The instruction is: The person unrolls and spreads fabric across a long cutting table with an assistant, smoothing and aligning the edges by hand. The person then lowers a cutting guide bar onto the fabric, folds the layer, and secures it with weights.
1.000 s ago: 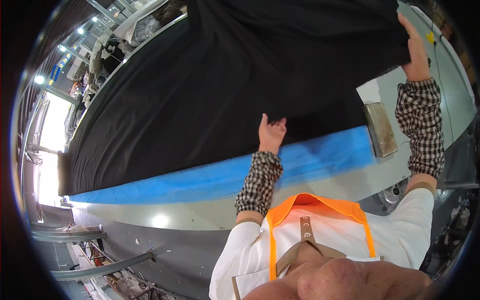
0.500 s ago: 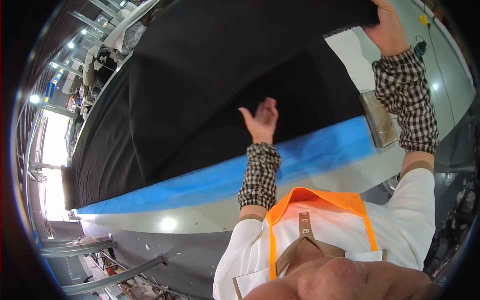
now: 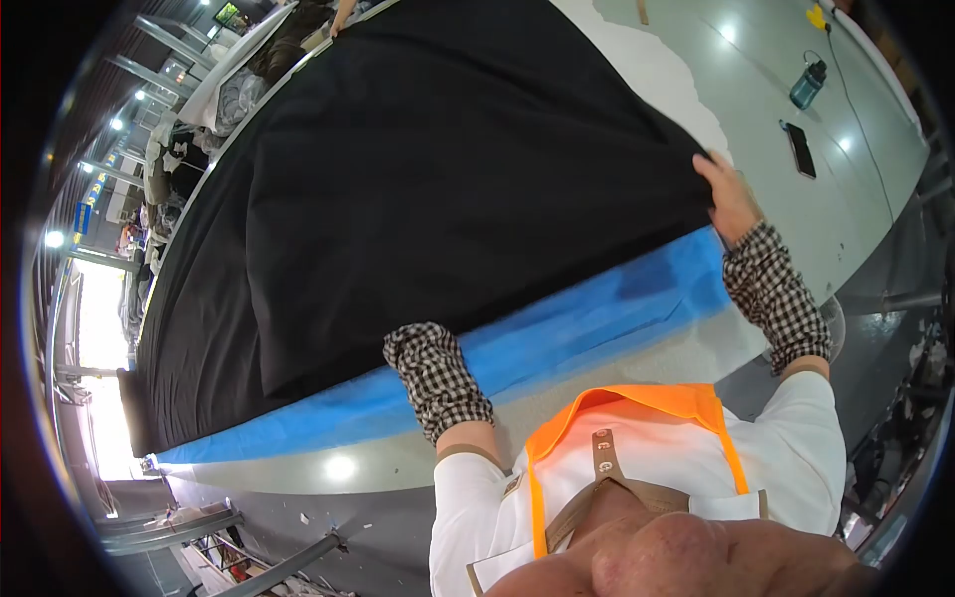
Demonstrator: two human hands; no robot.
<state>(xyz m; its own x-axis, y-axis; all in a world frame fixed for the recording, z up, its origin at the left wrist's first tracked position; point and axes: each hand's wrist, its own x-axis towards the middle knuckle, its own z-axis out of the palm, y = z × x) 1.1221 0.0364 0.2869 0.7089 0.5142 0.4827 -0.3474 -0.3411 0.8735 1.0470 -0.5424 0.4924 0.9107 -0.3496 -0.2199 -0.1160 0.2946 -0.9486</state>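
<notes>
A wide sheet of black fabric (image 3: 448, 199) covers most of the long table, over a blue sheet (image 3: 597, 308) that shows along the near edge. My right hand (image 3: 731, 199) is closed on the fabric's right corner. My left forearm, in a checked sleeve cover (image 3: 433, 378), reaches under the fabric's near edge. The left hand itself is hidden beneath the cloth, so its fingers do not show. White paper or cloth (image 3: 667, 75) with a ragged edge lies beyond the fabric's right side.
On the pale table (image 3: 856, 219) at right are a phone (image 3: 800, 149), a dark teal bottle (image 3: 809, 85) and a cable. Another person's hand (image 3: 343, 18) touches the fabric's far edge. Bundled materials (image 3: 239, 99) lie beyond the table.
My right hand has come down and nearer, drawing the fabric's corner over the blue sheet's edge. My left hand, seen open before, has gone under the fabric. The brown packet no longer shows.
</notes>
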